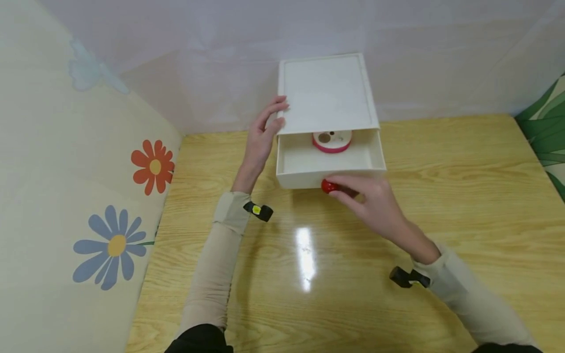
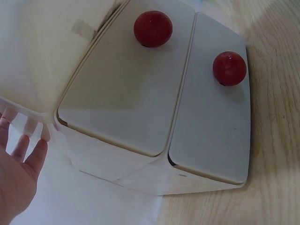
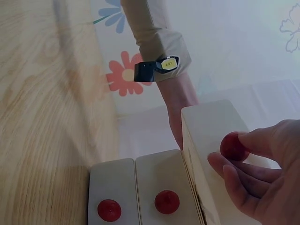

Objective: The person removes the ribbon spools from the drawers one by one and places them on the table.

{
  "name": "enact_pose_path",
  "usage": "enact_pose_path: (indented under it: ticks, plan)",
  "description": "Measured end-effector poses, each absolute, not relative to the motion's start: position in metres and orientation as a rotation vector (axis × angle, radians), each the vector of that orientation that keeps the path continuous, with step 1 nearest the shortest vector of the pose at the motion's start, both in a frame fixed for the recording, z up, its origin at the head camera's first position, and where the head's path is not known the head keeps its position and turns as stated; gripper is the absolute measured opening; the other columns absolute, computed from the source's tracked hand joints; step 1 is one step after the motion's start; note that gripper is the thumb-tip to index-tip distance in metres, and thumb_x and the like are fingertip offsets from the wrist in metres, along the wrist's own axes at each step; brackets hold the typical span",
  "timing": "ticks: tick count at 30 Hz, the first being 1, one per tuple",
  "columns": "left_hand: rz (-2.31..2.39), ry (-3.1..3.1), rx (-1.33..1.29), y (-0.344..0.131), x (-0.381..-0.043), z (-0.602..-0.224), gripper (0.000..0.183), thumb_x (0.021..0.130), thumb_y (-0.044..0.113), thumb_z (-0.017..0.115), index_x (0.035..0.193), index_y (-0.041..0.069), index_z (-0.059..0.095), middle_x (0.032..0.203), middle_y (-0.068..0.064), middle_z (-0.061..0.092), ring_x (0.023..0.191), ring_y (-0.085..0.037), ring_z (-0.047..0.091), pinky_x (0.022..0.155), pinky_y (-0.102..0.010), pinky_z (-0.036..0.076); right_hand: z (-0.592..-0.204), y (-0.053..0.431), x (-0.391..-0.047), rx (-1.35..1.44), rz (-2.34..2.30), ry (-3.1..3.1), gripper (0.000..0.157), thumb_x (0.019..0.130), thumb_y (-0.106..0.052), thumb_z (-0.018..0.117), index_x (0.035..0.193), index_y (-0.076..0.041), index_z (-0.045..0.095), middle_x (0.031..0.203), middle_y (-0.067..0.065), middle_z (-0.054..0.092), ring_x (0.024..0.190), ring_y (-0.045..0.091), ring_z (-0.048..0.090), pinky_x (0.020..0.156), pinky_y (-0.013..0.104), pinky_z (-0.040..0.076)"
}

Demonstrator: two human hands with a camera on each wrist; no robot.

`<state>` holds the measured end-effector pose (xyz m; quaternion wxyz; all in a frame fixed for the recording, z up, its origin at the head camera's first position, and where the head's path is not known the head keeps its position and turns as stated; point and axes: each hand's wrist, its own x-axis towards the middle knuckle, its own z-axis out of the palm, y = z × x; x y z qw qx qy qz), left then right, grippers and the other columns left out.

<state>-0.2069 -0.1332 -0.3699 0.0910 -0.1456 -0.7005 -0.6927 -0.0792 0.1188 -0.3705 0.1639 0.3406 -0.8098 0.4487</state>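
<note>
A white drawer cabinet (image 1: 326, 93) stands on the table against the back wall. Its top drawer (image 1: 300, 159) is pulled partway out. Inside lies a round white item with a pink rim and dark spots (image 1: 332, 141), partly hidden under the cabinet top. My right hand (image 1: 375, 201) pinches the drawer's red round knob (image 3: 234, 146) between thumb and fingers. Against the cabinet's left side and top edge rests my left hand (image 1: 265, 135), its fingers fairly straight. Below, two closed drawers carry red knobs of their own, an upper knob (image 2: 153, 29) and a lower knob (image 2: 229, 68).
The wood-grain table (image 1: 353, 294) extends in front and to both sides of the cabinet. On the left, a panel bears a red flower (image 1: 152, 166) and a blue flower (image 1: 110, 247). Green leaf shapes (image 1: 547, 132) mark the right edge.
</note>
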Motion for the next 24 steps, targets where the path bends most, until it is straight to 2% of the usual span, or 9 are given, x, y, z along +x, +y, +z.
enact_pose_path:
  ticks: [14,24]
  plan:
    - [-2.065,-2.099,-0.438,-0.134,-0.208,-0.37,0.035,0.102,0.012,0.057,0.132,-0.002,0.065,0.156,-0.001,0.05,0.147,-0.007,0.036,0.124,-0.035,0.026,-0.371,0.12,-0.06,1.008,1.302,-2.292,0.031,0.081,0.006,0.081,0.112,0.003,0.076,0.104,0.017,0.078,0.073,0.017,0.074,0.061,0.012,0.055]
    - [-2.075,-2.079,-0.459,-0.134,-0.21,-0.371,0.034,0.101,0.01,0.057,0.131,-0.002,0.065,0.156,-0.003,0.051,0.147,-0.007,0.037,0.125,-0.034,0.023,-0.373,0.122,-0.049,1.042,1.274,-2.274,0.034,0.079,0.006,0.081,0.112,0.004,0.076,0.104,0.017,0.077,0.072,0.016,0.074,0.06,0.014,0.055]
